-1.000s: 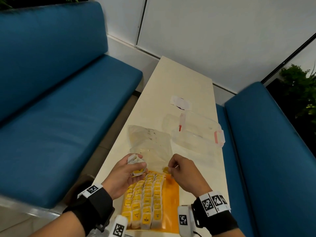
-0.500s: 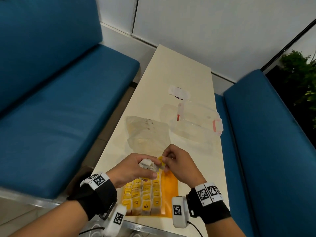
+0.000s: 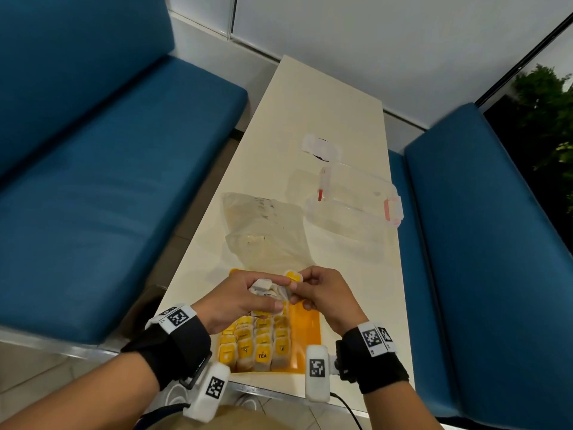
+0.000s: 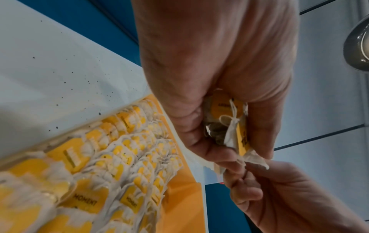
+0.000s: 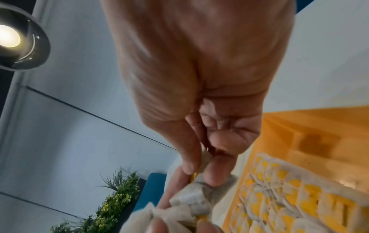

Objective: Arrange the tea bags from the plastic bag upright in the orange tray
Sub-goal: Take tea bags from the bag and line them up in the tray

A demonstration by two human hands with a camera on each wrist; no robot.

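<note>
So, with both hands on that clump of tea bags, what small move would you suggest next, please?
Probably pull one bag free with the right hand: the left hand grips the clump, the right pinches its edge, and the tray has bare space on its right.

Matt paper tea bags (image 3: 269,346), glossy orange plastic tray (image 3: 305,328), crinkly clear plastic bag (image 3: 263,228)

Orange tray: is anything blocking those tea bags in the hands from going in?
Nothing visible does. The left hand grips a clump of tea bags directly above the orange tray, whose right side is bare; the right hand pinches one.
</note>
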